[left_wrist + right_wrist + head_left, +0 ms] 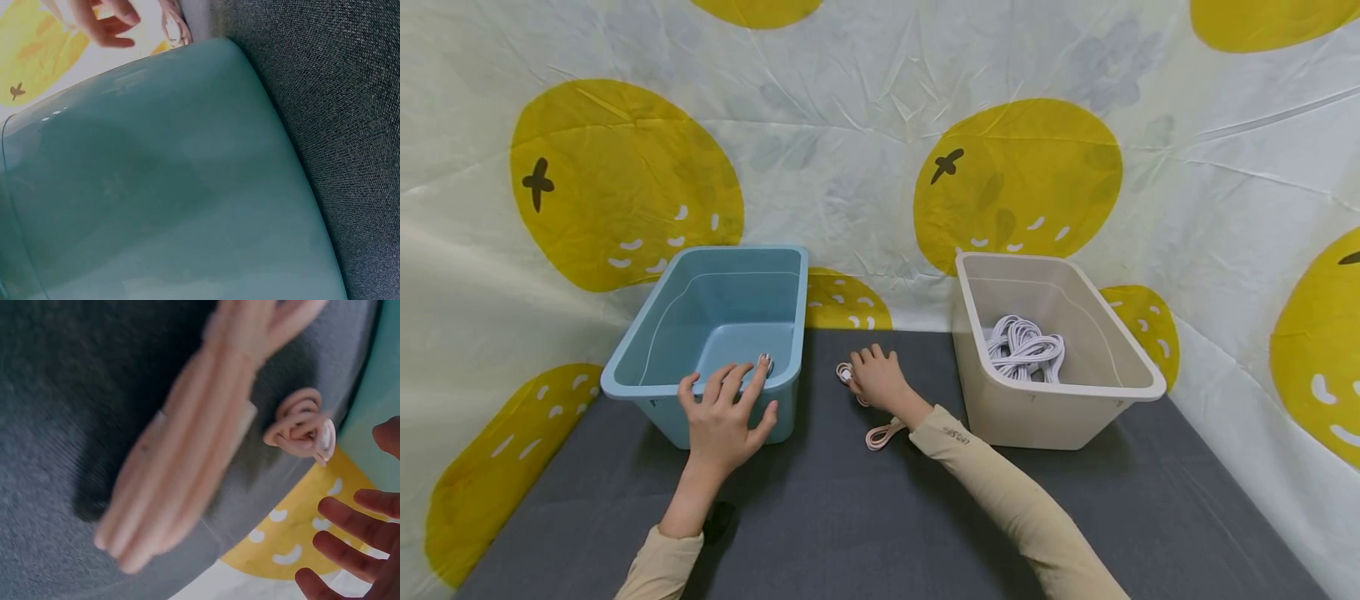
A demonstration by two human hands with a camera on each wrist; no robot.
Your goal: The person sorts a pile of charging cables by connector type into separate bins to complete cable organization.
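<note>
My left hand (726,412) reaches over the front rim of a blue bin (658,390), fingers spread. Just beyond its index fingertip shows a small coiled cord (766,362) inside the bin, partly hidden. My right hand (880,381) hovers over the dark cloth between two bins, fingers apart and bent a little downward in the right wrist view. Below it lies a pink coiled cord (300,428) with a white end. A longer pink cord bundle (187,462), blurred and close to the camera, lies nearer the person, under the right wrist. Neither hand visibly grips anything.
A beige bin (1037,417) on the right holds several bundled white cords (1022,350). Dark cloth (850,533) covers the table. Behind it hangs a pale curtain (865,167) with yellow fruit prints. The blue bin's wall (156,175) fills most of the left wrist view.
</note>
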